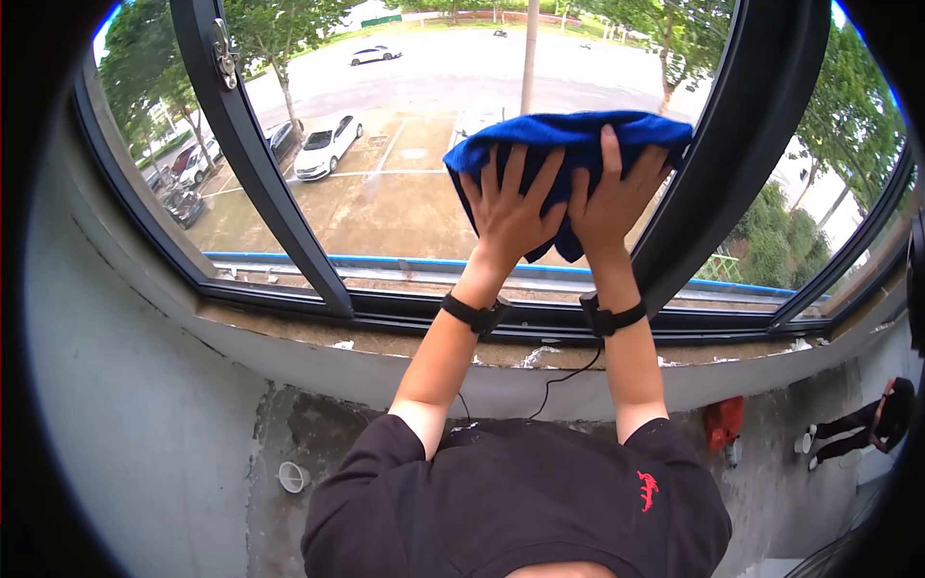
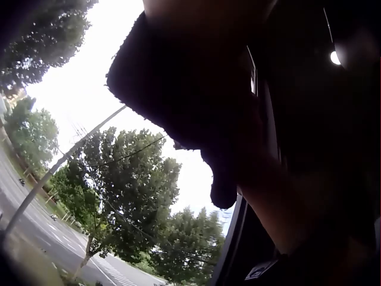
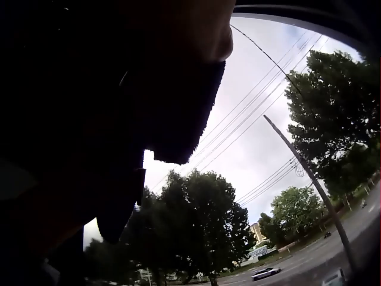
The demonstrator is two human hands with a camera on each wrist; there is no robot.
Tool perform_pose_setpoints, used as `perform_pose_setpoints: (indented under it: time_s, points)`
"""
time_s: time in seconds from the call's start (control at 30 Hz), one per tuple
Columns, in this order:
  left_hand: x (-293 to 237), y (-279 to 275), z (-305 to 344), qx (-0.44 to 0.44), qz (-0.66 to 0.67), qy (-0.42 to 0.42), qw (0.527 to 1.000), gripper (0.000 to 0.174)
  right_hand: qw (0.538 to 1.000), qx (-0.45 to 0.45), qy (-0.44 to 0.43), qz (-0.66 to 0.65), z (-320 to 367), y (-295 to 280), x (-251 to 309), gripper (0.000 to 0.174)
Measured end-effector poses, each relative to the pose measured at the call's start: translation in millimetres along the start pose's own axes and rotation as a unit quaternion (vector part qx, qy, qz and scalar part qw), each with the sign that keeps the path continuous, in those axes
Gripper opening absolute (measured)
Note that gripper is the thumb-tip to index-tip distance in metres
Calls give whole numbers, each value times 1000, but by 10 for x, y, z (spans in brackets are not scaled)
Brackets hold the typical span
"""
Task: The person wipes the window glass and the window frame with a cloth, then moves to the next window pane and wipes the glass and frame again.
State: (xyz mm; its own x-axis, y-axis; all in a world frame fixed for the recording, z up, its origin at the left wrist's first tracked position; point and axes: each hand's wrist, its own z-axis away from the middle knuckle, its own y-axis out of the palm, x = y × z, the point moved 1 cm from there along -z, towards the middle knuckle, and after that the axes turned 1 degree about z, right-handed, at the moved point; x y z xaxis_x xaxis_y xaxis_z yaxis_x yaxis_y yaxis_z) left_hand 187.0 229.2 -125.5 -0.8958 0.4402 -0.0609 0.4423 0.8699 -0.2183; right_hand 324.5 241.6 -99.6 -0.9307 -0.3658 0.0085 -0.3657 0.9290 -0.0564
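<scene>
A blue cloth [image 1: 568, 128] is spread against the window glass [image 1: 405, 217], near the dark upright frame on its right. My left hand [image 1: 509, 214] presses on the cloth's left half with fingers spread and fairly straight. Beside it, my right hand [image 1: 614, 200] lies flat on the right half, fingers pointing up and out. Loose corners of cloth hang below the palms. Both wrist views show the cloth as a dark shape [image 2: 161, 83] against the bright sky, with the hands mostly in shadow.
Dark window frame bars [image 1: 265, 164] stand left and right of the pane, with a latch [image 1: 224, 55] on the left one. Below runs a rough sill [image 1: 376, 347]. A white bucket [image 1: 293, 477], a red bag [image 1: 725, 422] and another person [image 1: 872, 424] are on the floor behind.
</scene>
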Motion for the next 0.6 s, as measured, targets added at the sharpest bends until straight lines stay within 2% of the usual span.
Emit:
perform_pose_setpoints:
  time_s: [0.1,0.2,0.3,0.43,0.6]
  points:
    - [36,163,496,-23,20,-22,999,61,999,36,7,-10,469,13,-7,58]
    - [43,175,644,-19,12,-25,999,60,998,56,13,-7,612,-7,-8,60]
    - [10,78,357,3,43,-25,999,61,999,36,17,-22,379,-15,3,61]
    - [-62,-39,-233,-40,51,-5,998,59,999,-22,-27,-12,-243,-31,-14,56]
    - [-102,-115,-962,-95,32,48,994,66,994,-98,-57,0,-935,-14,-105,52]
